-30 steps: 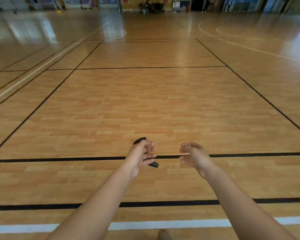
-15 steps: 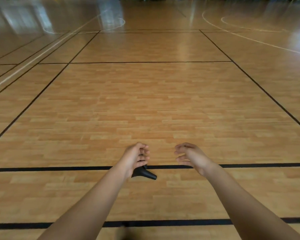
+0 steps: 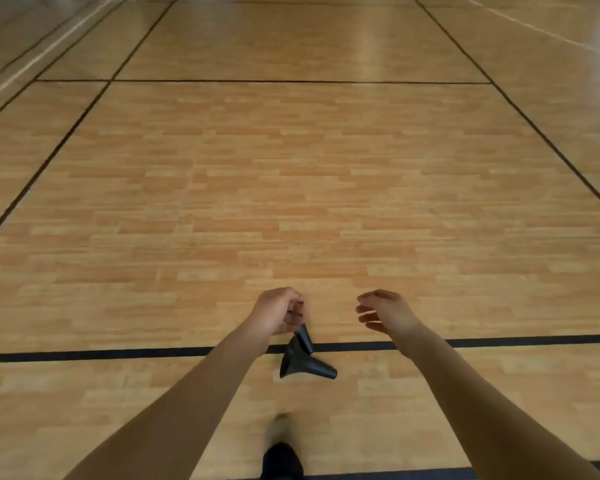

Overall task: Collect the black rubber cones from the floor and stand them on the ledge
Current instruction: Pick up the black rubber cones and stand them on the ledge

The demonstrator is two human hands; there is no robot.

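My left hand (image 3: 277, 315) grips black rubber cones (image 3: 300, 360) by a narrow stem, and they hang below my fingers above the wooden floor. One cone's flared base faces left and its stem points right; a second stem runs up into my fist. How many cones I hold is unclear. My right hand (image 3: 383, 311) hovers level with the left, a little to its right, with fingers loosely curled and nothing in them. No ledge and no other cone shows.
A wooden sports floor (image 3: 291, 185) with black court lines stretches ahead; one black line (image 3: 118, 353) crosses just under my hands. My foot (image 3: 280, 448) steps forward at the bottom edge.
The view has tipped down toward the floor. The cones, first held crosswise in my left fist, now dangle under it. My right hand stays empty beside it.
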